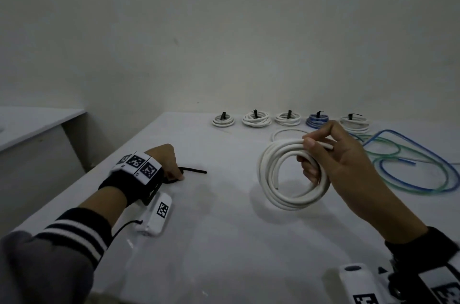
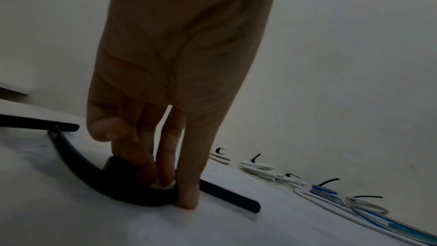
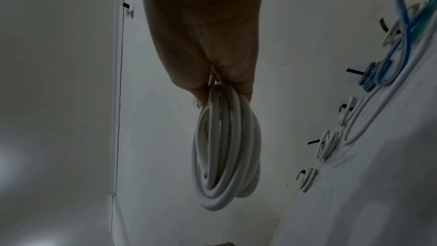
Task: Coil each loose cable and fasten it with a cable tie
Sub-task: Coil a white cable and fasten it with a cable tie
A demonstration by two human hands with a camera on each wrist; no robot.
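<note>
My right hand (image 1: pixel 341 154) holds the white coil (image 1: pixel 286 177) clear of the bench (image 1: pixel 224 241) — thumb pressed on top of the bundled turns, fingers curled through the loop from beneath. In the right wrist view the coil (image 3: pixel 224 147) hangs edge-on from that grip, several turns stacked together, no tie on it.

My left hand (image 1: pixel 165 163) is down on the bench, fingers pointing to the surface. Its fingertips (image 2: pixel 189 199) pinch and press a black cable tie (image 2: pixel 227 195) — the strap's free end lies flat, pointing away from the hand. Other black straps (image 2: pixel 66 149) lie just beside it.

Along the far edge of the bench stand five tied coils (image 1: pixel 256 119), four white and one blue. To their right, loose blue and green cables (image 1: pixel 410 167) sprawl uncoiled.
</note>
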